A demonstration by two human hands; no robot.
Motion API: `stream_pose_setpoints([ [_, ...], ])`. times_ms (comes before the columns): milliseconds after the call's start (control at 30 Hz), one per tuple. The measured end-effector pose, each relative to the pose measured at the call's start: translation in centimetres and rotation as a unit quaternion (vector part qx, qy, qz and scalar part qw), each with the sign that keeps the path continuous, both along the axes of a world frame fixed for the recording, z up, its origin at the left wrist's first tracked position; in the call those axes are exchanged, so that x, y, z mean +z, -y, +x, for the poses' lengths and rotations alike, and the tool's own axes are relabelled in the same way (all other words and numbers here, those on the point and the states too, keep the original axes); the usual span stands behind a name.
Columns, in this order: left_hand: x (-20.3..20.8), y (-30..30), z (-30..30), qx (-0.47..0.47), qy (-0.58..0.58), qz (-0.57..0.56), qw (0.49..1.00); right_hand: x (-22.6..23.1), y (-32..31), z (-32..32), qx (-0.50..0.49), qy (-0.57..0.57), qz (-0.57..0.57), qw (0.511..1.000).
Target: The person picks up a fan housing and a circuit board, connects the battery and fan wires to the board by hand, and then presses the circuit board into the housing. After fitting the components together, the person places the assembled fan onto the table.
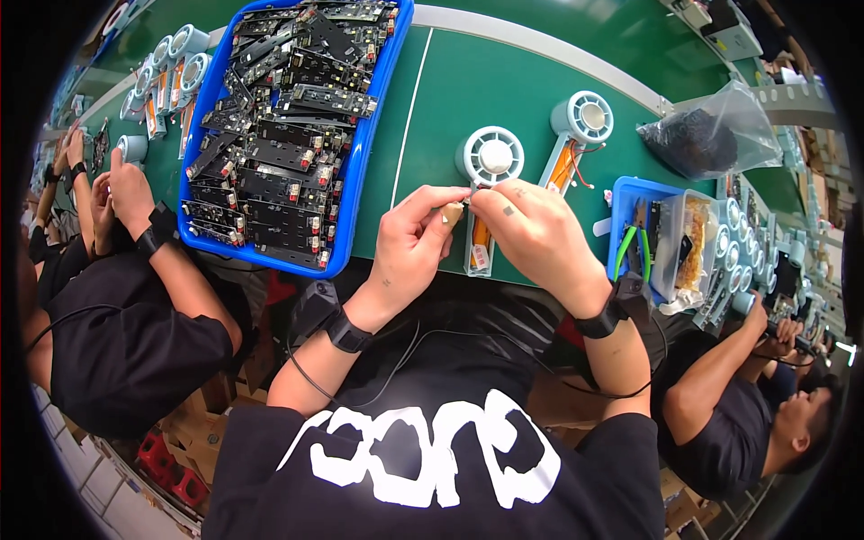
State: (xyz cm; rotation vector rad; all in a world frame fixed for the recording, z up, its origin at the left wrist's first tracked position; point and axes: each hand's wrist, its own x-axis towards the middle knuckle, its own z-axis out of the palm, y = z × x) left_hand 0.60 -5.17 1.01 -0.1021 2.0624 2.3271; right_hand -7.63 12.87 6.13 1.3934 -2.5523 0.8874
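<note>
A pale blue handheld fan point(491, 157) lies in front of me, its round grille up and an orange strip point(481, 241) showing in its open handle. Over the neck of this fan my two hands meet. My left hand point(409, 238) is closed in a pinch, a beige cover or piece at its thumb tip. Opposite it, my right hand point(537, 232) pinches at the same spot, its fingertips almost touching the left ones. What lies between the fingers is too small and hidden to make out. A second fan point(583, 121), with loose red wires, rests beyond my right hand.
Left stands a blue tray point(355, 193) heaped with black circuit boards. At right are a blue bin point(621, 202) with green-handled pliers point(633, 252), a clear container point(688, 236) and a plastic bag point(711, 135) of dark material. People work on both sides, near more fans.
</note>
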Motion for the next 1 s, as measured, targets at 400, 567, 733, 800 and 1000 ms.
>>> stream_pose_setpoints([
  [400,-0.1,0.0,-0.2,0.015,-0.027,0.002,1.0,0.5,-0.3,-1.1,0.046,0.009,0.04,0.998],
  [567,0.0,-0.1,-0.1,0.0,-0.036,-0.011,0.999,0.2,-0.5,-1.7,0.068,0.015,-0.001,0.998],
  [733,0.1,-0.5,-0.4,0.002,-0.054,-0.042,0.998,-0.1,-0.6,-1.8,0.072,0.01,-0.007,0.997],
  [800,0.3,-0.7,-0.4,0.001,-0.053,-0.051,0.997,-0.4,-0.7,-1.6,0.052,0.021,-0.019,0.998],
  [1000,1.3,-0.6,0.7,0.069,0.033,0.101,0.992,-0.5,-1.2,2.7,-0.114,0.077,-0.155,0.978],
])
